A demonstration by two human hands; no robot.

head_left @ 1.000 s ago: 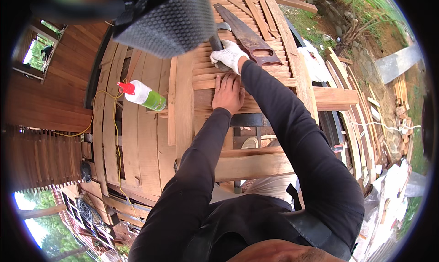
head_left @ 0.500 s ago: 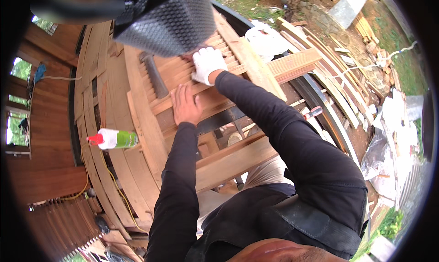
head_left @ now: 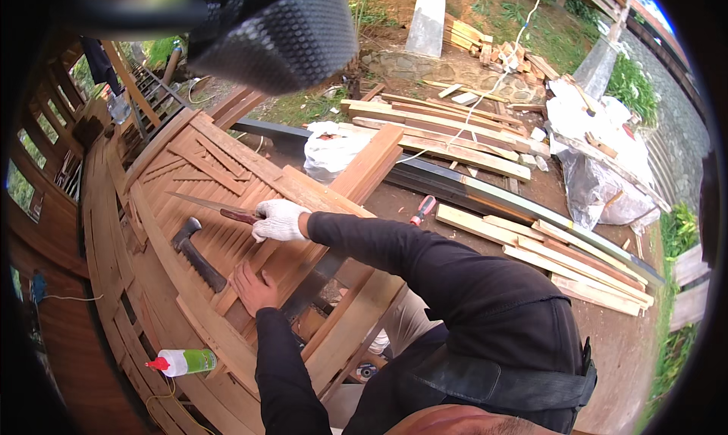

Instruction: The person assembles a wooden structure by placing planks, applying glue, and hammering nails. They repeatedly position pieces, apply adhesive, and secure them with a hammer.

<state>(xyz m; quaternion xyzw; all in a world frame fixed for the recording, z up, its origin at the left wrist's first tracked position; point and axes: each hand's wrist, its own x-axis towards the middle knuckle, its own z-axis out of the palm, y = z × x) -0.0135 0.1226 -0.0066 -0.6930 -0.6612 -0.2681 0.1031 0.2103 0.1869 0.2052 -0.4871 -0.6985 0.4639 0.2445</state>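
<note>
My right hand (head_left: 279,220), in a white knit glove, is closed around the brown wooden handle of a knife-like tool (head_left: 237,215). Its long, narrow blade points left over a slatted wooden panel (head_left: 284,272), and the blade's exact kind is unclear. Bare and with its fingers stretched out, my left hand (head_left: 254,288) lies on the near part of that panel. A hatchet-like tool (head_left: 199,257) with a dark handle rests on the slats left of my left hand. Several thin toothed wood strips (head_left: 208,169) lie beyond the blade.
A white and green bottle (head_left: 182,362) with a red cap lies on the planks at left. A white bag (head_left: 334,150) sits beyond the panel. A red-handled tool (head_left: 423,210), stacked boards (head_left: 538,257) and a long dark beam (head_left: 470,185) are to the right. A blurred dark object covers the top.
The view has swung, showing more of the yard at right. My right hand and the tool it holds now show clear of the dark object at the top. My left hand still lies on the wood.
</note>
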